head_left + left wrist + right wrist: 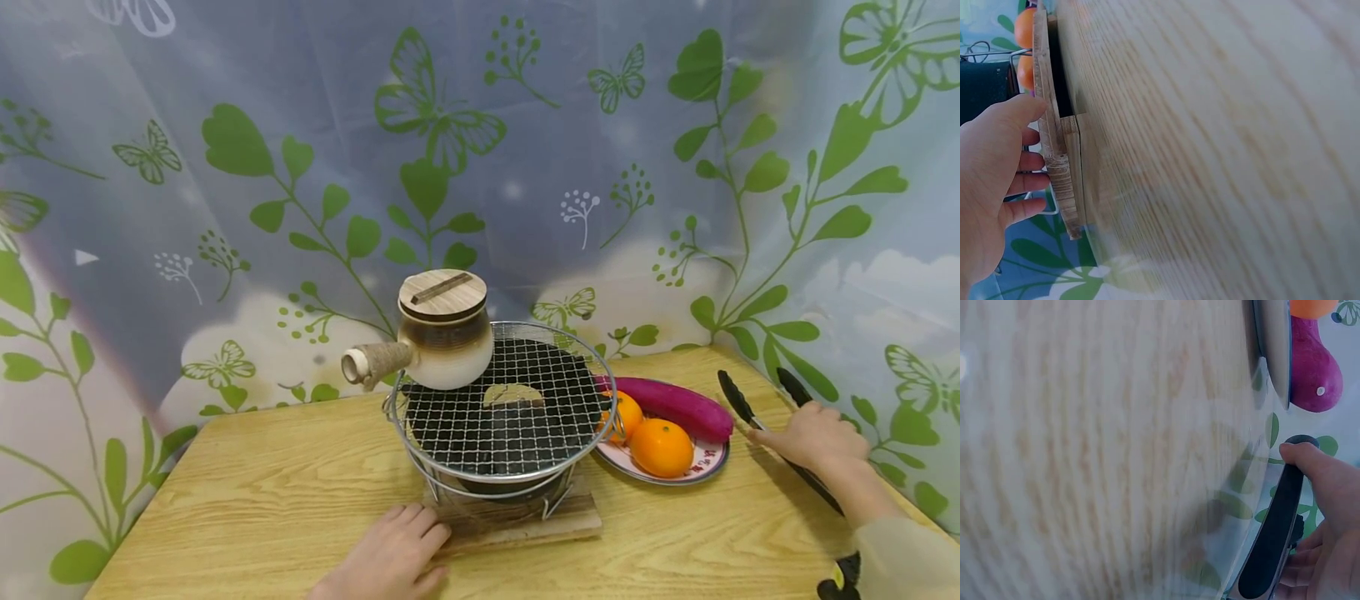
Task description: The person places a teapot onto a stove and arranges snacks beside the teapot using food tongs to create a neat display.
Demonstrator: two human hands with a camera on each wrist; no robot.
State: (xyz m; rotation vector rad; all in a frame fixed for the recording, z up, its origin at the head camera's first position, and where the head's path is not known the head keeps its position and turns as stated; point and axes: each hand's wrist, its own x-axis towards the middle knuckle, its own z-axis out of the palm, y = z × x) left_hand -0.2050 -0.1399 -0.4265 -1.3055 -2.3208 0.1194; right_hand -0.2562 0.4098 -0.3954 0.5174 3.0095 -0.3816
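My left hand (393,554) lies by the front left corner of a wooden board (525,525), its fingers loosely bent. In the left wrist view the thumb touches the edge of the board (1054,125). On the board stands a round wire grill (510,417) above a dark bowl-like base. A brown and cream teapot (450,354) with a wooden lid and rope-wrapped side handle sits at the grill's back left. My right hand (821,437) holds black-tipped tongs (806,479) at the table's right; their arms stand apart. The right wrist view shows the thumb on a black handle (1275,531).
Right of the grill, a plate (705,475) bears two oranges (662,448) and a long purple vegetable (675,406). A small black object (840,579) lies near the right sleeve. A printed cloth (337,167) hangs behind the wooden table (285,483).
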